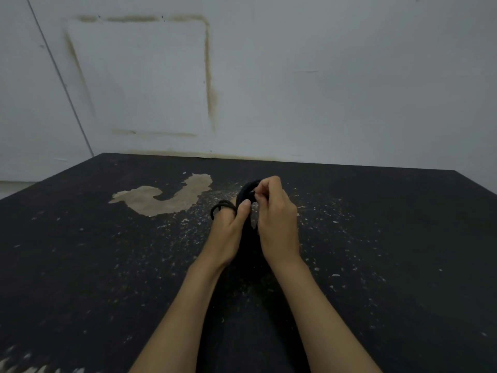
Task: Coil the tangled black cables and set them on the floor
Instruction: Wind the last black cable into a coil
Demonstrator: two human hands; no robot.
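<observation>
A bundle of black cable (248, 238) is held between both hands above the dark floor (107, 265). My left hand (228, 232) grips the bundle from the left, thumb pressed on its top, and a small loop of cable (219, 207) sticks out past its fingers. My right hand (277, 219) curls over the bundle's upper end and pinches a strand there. Most of the cable is hidden between the palms and blends into the dark floor.
The dark floor is speckled with pale flecks and has a worn tan patch (164, 196) to the left of the hands. A white wall (322, 90) with brown stained outlines rises behind.
</observation>
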